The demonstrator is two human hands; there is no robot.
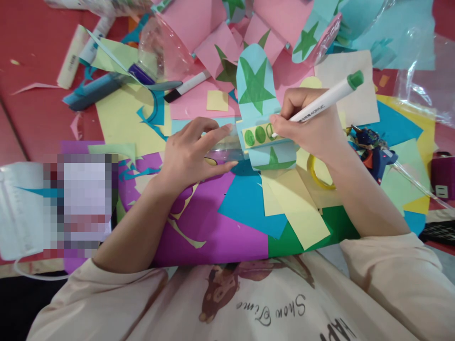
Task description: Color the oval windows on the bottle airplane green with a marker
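Note:
My right hand [308,121] grips a white acrylic marker [320,105] with a green end, its tip on a pale yellow strip [263,134]. Two filled green ovals and one outlined oval show on that strip. The strip lies across what looks like a clear plastic bottle [227,150], mostly hidden by paper and fingers. Around its near end my left hand [190,154] is closed, thumb and fingers on opposite sides. Light blue paper flaps [256,71] with green stars stick out above and below the strip.
Pink paper pieces [199,23] with green stars pile up at the back. Scissors [156,85], a black-capped marker [186,86] and a blue marker [94,90] lie back left. At right are a yellow tape ring [320,171] and a blue-orange glue gun [377,158]. Purple sheets [213,232] cover the front.

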